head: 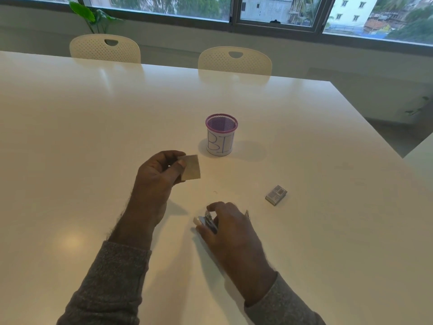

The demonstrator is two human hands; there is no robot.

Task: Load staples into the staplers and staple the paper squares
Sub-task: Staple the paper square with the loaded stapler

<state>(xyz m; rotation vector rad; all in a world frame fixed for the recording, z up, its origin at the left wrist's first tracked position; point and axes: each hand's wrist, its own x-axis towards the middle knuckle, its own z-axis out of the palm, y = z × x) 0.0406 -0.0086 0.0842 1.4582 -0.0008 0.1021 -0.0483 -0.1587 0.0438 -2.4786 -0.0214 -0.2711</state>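
Pinching a small paper square (pixel 191 167) between thumb and fingers, the left hand (pixel 157 178) holds it raised above the table (pixel 70 137), toward the middle of the top. The right hand (pixel 230 227) rests lower, nearer the near edge, its fingers curled round a small stapler (pixel 206 222) that lies on the surface; only the stapler's front end shows. The two hands are apart. Judging by this, the stapling step is in hand: the square must next be brought to the stapler's mouth, slid in squarely, and pressed. A box of staples (pixel 276 195) lies to the right, toward the right edge. Further back stands a purple-rimmed mesh cup (pixel 221 135) with a handwritten paper label.
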